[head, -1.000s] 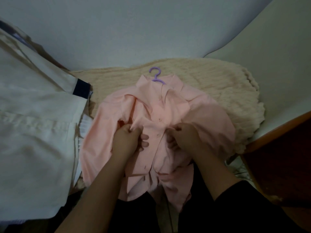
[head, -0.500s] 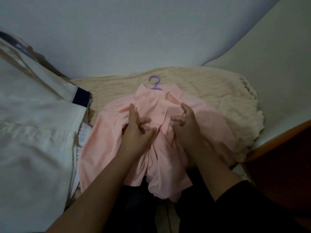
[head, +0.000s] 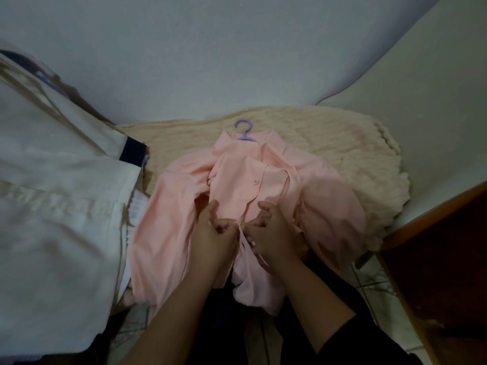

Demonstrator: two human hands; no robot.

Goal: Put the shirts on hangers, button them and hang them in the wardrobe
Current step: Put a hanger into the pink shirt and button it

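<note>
Pink shirt (head: 237,180) on purple hanger (head: 243,130), front edges pinched by both hands, left (head: 213,238) and right (head: 274,233)

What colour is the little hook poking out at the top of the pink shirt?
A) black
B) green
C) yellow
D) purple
D: the hanger hook sticking out above the collar of the pink shirt is purple.
</note>
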